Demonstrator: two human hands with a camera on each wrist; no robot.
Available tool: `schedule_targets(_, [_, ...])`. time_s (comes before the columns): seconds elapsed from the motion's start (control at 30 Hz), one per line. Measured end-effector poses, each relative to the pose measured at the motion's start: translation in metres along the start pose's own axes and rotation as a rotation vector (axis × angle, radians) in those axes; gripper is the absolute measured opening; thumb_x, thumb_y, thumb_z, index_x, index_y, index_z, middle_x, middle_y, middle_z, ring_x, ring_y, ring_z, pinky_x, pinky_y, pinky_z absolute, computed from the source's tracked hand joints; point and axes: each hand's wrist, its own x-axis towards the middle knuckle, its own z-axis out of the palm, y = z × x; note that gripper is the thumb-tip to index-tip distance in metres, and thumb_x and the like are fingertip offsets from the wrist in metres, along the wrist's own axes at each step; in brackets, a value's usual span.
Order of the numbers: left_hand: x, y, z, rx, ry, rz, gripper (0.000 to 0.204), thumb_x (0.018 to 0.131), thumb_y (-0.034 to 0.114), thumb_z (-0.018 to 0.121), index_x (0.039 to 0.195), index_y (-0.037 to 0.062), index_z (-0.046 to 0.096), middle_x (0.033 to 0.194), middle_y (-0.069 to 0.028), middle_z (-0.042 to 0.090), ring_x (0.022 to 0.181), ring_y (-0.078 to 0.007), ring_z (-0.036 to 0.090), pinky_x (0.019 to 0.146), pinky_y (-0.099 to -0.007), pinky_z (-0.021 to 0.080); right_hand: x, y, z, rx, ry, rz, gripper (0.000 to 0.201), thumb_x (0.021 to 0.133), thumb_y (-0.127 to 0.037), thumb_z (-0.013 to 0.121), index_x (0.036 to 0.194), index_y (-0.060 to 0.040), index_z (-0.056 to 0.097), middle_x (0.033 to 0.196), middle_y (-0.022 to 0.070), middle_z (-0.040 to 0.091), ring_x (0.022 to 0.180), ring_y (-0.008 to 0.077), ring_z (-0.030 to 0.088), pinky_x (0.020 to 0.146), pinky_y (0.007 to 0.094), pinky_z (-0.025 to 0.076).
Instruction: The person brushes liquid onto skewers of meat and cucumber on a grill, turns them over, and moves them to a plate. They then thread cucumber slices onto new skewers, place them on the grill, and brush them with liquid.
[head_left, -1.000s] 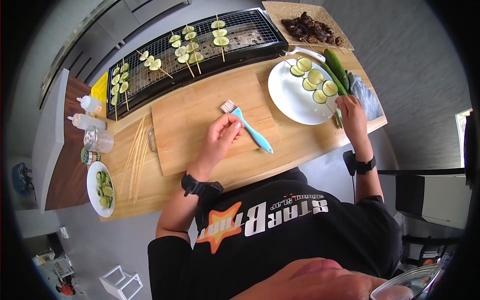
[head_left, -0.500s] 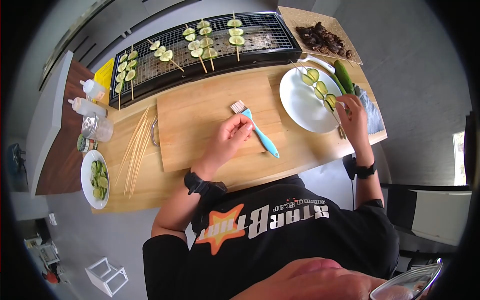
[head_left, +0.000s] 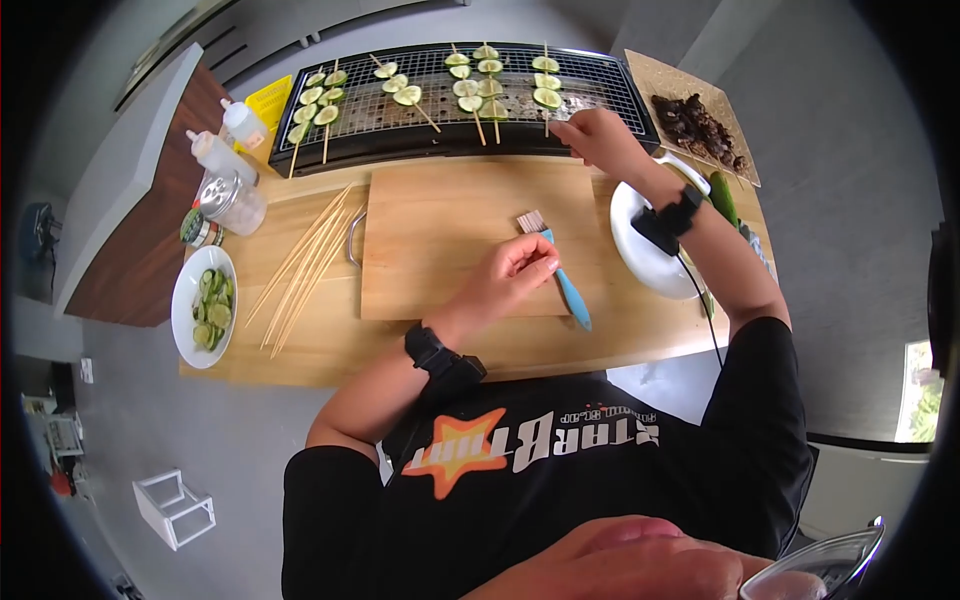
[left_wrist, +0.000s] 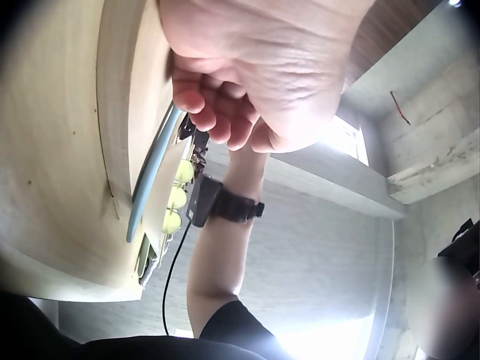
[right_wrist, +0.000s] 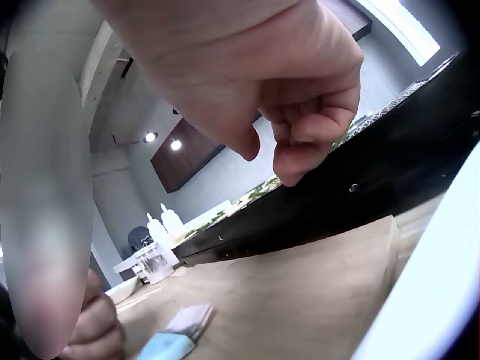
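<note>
My right hand is over the front right edge of the black grill, beside the lower end of the rightmost skewer of cucumber slices. In the right wrist view its fingers are loosely bent, with a gap to the thumb and nothing between them. Low over the cutting board, my left hand hangs loosely curled and holds nothing. Close by lies a basting brush with a blue handle. Skewered slices show near the plate in the left wrist view; my right forearm covers them in the head view.
Several cucumber skewers lie on the grill. A white plate stands right, below a tray of dark food. Bare skewers, a bowl of slices, squeeze bottles and a jar are left.
My right hand has let go of the skewer at the plate and moved up and left to the grill's front edge. The left hand stays by the brush while the view shifts.
</note>
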Motion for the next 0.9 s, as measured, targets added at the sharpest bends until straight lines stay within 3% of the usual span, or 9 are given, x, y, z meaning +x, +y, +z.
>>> schedule_targets(0.07, [0.001, 0.000, 0.000, -0.002, 0.006, 0.007, 0.016, 0.095, 0.018, 0.056, 0.093, 0.0024, 0.057, 0.081, 0.0052, 0.051, 0.073, -0.0014, 0.047, 0.064, -0.0180, 0.039, 0.019, -0.001, 0.008, -0.206, 0.069, -0.035, 0.047, 0.090, -0.038, 0.059, 0.066, 0.0028, 0.061, 0.053, 0.0066, 0.056, 0.046, 0.0153, 0.052, 0.050, 0.0313, 0.044])
schedule_targets(0.17, [0.001, -0.002, -0.002, 0.015, -0.004, 0.018, 0.016, 0.095, 0.018, 0.056, 0.092, 0.0028, 0.057, 0.080, 0.0057, 0.051, 0.071, -0.0009, 0.045, 0.062, -0.0181, 0.038, 0.031, -0.006, 0.010, -0.250, 0.065, -0.008, 0.040, 0.083, -0.038, 0.063, 0.068, -0.0010, 0.068, 0.063, 0.0168, 0.062, 0.059, 0.0321, 0.061, 0.060, 0.0408, 0.049])
schedule_targets(0.3, [0.004, -0.009, -0.002, 0.018, -0.020, 0.012, 0.016, 0.095, 0.019, 0.055, 0.093, 0.0033, 0.057, 0.080, 0.0053, 0.051, 0.072, -0.0012, 0.045, 0.064, -0.0184, 0.039, 0.039, -0.004, 0.016, -0.169, 0.052, -0.020, 0.035, 0.080, -0.036, 0.066, 0.073, -0.0023, 0.070, 0.067, 0.0169, 0.064, 0.064, 0.0315, 0.064, 0.062, 0.0414, 0.050])
schedule_targets(0.43, [0.005, -0.011, -0.001, 0.019, -0.041, 0.010, 0.016, 0.096, 0.020, 0.055, 0.096, 0.0032, 0.057, 0.083, 0.0037, 0.054, 0.077, -0.0033, 0.048, 0.070, -0.0196, 0.042, 0.026, -0.034, 0.013, -0.454, 0.028, 0.029, 0.039, 0.081, -0.042, 0.065, 0.073, -0.0035, 0.070, 0.068, 0.0183, 0.064, 0.065, 0.0312, 0.064, 0.064, 0.0413, 0.051])
schedule_targets(0.57, [0.007, -0.013, 0.000, 0.028, -0.051, 0.021, 0.016, 0.095, 0.019, 0.055, 0.097, 0.0027, 0.056, 0.084, 0.0034, 0.054, 0.078, -0.0035, 0.048, 0.070, -0.0194, 0.042, 0.027, -0.019, 0.018, -0.271, -0.048, 0.022, 0.040, 0.086, -0.039, 0.061, 0.072, -0.0033, 0.071, 0.059, 0.0121, 0.064, 0.056, 0.0255, 0.063, 0.060, 0.0377, 0.051])
schedule_targets(0.67, [0.008, -0.014, -0.001, 0.037, -0.051, 0.019, 0.016, 0.095, 0.018, 0.055, 0.097, 0.0027, 0.056, 0.085, 0.0036, 0.053, 0.079, -0.0034, 0.048, 0.071, -0.0193, 0.042, 0.027, -0.014, 0.025, -0.068, -0.004, -0.027, 0.041, 0.090, -0.031, 0.057, 0.068, 0.0018, 0.067, 0.053, 0.0065, 0.061, 0.045, 0.0136, 0.055, 0.049, 0.0302, 0.045])
schedule_targets(0.77, [0.008, -0.015, 0.000, 0.034, -0.044, 0.034, 0.016, 0.096, 0.019, 0.055, 0.097, 0.0029, 0.056, 0.085, 0.0039, 0.053, 0.079, -0.0030, 0.048, 0.071, -0.0190, 0.042, 0.014, -0.030, 0.026, 0.105, -0.003, -0.021, 0.036, 0.088, -0.026, 0.058, 0.070, 0.0029, 0.069, 0.056, 0.0070, 0.064, 0.050, 0.0131, 0.059, 0.053, 0.0291, 0.048])
schedule_targets(0.9, [0.006, -0.011, -0.001, 0.075, -0.051, 0.030, 0.015, 0.095, 0.018, 0.054, 0.096, 0.0030, 0.056, 0.085, 0.0041, 0.052, 0.079, -0.0028, 0.048, 0.072, -0.0188, 0.042, 0.016, -0.031, 0.041, 0.261, -0.065, 0.025, 0.036, 0.090, -0.026, 0.058, 0.071, 0.0023, 0.068, 0.055, 0.0059, 0.062, 0.047, 0.0090, 0.055, 0.047, 0.0256, 0.045])
